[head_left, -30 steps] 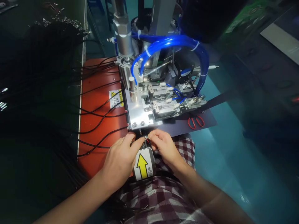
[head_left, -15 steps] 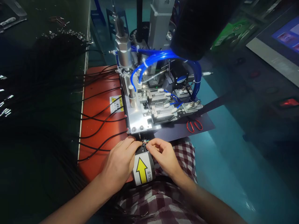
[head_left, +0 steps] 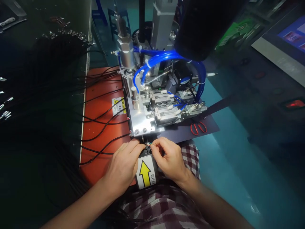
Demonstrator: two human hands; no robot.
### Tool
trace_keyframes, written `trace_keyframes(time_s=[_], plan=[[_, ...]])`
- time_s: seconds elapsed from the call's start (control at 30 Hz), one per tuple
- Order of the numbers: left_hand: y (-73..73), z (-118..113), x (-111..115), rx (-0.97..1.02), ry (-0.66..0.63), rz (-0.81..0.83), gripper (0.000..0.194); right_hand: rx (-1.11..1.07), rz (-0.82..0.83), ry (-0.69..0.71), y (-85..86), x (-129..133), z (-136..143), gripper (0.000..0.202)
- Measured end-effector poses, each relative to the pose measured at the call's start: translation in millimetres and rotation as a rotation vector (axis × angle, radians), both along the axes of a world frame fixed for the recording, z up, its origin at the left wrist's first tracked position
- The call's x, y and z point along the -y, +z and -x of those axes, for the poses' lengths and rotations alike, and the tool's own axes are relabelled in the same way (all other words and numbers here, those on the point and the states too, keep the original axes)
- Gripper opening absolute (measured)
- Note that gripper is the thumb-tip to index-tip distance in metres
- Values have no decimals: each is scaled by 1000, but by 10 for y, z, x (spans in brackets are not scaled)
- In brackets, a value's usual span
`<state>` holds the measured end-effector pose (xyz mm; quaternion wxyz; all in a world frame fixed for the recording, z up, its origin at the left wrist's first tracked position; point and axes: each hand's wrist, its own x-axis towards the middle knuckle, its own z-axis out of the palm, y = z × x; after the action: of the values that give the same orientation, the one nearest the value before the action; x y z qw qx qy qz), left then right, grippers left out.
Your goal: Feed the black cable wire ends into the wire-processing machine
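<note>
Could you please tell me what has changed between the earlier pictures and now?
Since the last picture, the right hand has shifted slightly rightward and toward the machine; whether it took hold of or released the fine wires is too small to tell. The left hand and arrow-marked block stayed about where they were.

Worn over the lap is a checked garment [head_left: 164,203] with dark maroon and off-white squares.

A yellow arrow [head_left: 145,174] on white, red scissors handles [head_left: 198,128], blue tubes [head_left: 166,56], checked cloth [head_left: 162,206].
</note>
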<state>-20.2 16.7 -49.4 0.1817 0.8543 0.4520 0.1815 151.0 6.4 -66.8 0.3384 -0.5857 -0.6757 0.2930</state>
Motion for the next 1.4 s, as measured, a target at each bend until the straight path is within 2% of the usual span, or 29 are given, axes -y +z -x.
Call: trace_keyframes(time_s=[0.1, 0.23, 0.33, 0.47, 0.53, 0.67, 0.93, 1.0, 1.2, 1.3, 1.4], plan=[[-10, -5, -7, 2, 2, 1, 22, -111, 94, -14, -39, -25, -1, 14], [-18, -1, -8, 8, -2, -11, 23, -543, 434, -77, -132, -68, 11, 18], [-13, 1, -8, 4, -3, -7, 23, -688, 539, -75, -177, -100, -17, 21], [-3, 2, -8, 6, -1, -3, 23, -669, 548, -136, -189, -133, -85, 22], [-1, 5, -7, 11, -4, -9, 23, -643, 501, -161, -181, -142, -78, 21], [-1, 9, -3, 2, 0, -21, 25, -545, 410, -110, -153, -158, 37, 17], [-4, 2, -10, -29, 5, -20, 26, -411, 221, -156, -119, -97, 132, 14], [-2, 5, -9, -27, 4, -17, 26, -486, 273, -181, -125, -91, 117, 13], [8, 4, -12, -19, 2, 0, 25, -927, 670, -230, -158, -188, 94, 19], [4, 5, -16, 4, 9, 12, 25, -990, 746, -162, -169, -201, 68, 23], [-2, 9, -21, 29, 11, 21, 24, -946, 696, -112, -180, -162, 50, 30]])
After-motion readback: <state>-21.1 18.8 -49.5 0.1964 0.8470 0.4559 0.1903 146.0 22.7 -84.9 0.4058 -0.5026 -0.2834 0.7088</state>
